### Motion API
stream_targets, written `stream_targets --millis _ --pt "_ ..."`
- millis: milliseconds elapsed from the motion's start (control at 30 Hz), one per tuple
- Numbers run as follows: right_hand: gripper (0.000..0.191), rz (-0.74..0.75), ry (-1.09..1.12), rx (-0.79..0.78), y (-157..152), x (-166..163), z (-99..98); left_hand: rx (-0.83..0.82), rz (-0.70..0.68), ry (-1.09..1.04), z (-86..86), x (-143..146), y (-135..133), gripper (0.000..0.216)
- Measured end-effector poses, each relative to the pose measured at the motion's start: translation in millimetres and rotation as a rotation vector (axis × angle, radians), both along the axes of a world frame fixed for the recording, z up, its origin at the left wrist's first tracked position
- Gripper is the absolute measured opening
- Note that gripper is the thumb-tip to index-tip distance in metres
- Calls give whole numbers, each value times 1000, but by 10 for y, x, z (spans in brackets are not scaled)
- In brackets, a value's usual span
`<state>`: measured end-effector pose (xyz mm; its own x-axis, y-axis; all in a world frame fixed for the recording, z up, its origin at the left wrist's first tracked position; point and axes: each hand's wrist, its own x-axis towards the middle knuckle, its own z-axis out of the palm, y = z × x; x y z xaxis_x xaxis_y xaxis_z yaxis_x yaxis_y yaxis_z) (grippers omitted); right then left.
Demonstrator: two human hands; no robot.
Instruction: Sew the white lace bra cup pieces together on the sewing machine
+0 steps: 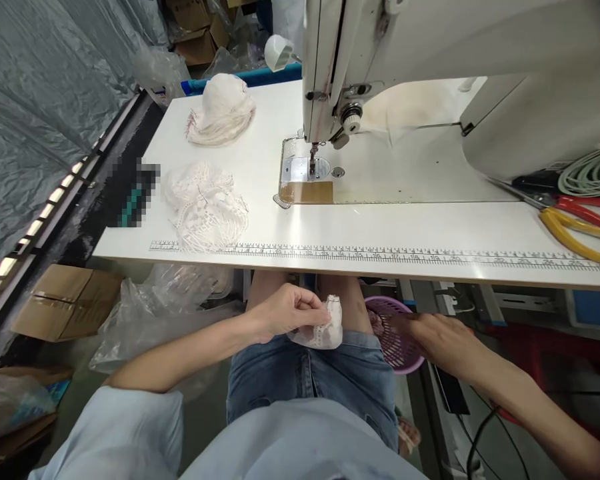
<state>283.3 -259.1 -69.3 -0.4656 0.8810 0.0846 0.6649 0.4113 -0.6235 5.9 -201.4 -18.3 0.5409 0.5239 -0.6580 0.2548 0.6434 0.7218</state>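
— What have you got in your left hand (pixel 285 312)?

— A small white lace piece (pixel 325 329). My fingers are curled together and pinch its left edge, over my lap, just below the table's front edge. It stands more or less upright, long axis running up and down, the narrow end up toward the table (pixel 380 227).

— And your right hand (pixel 443 340)?

— It reaches left into the purple basket (pixel 397 333) beside my right knee. The fingertips are inside the rim; whether they are closed on anything I cannot tell, the basket wall hides them.

— What is in the basket?

— I can see only a little of its inside through the slotted wall, something pale and reddish near my fingers, too small to name.

— What lies on the table?

— Near the left front, a loose heap of white lace (pixel 205 205), touching the printed ruler (pixel 380 255) along the edge. Behind it, a neater stack of lace pieces (pixel 221 110), domed. The sewing machine (pixel 430 73) stands in the middle and right, its needle over the plate. At the far right lie scissors with yellow handles (pixel 577 233), red-handled ones just behind, and a coil of pale cord (pixel 590 173).

— Below the table?

— Clear plastic bags (pixel 165 307) and a cardboard box (pixel 65 303) to my left.
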Motion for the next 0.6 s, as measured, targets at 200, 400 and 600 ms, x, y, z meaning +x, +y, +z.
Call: stream_targets --millis 200,400,600 --pt "51 47 200 -415 167 -548 339 21 -161 -72 16 -34 32 31" --pt "26 29 496 -606 235 -887 269 248 -264 -23 45 -198 7 25" --pt "17 37 228 -215 156 -913 401 708 -279 142 48 -213 -113 24"
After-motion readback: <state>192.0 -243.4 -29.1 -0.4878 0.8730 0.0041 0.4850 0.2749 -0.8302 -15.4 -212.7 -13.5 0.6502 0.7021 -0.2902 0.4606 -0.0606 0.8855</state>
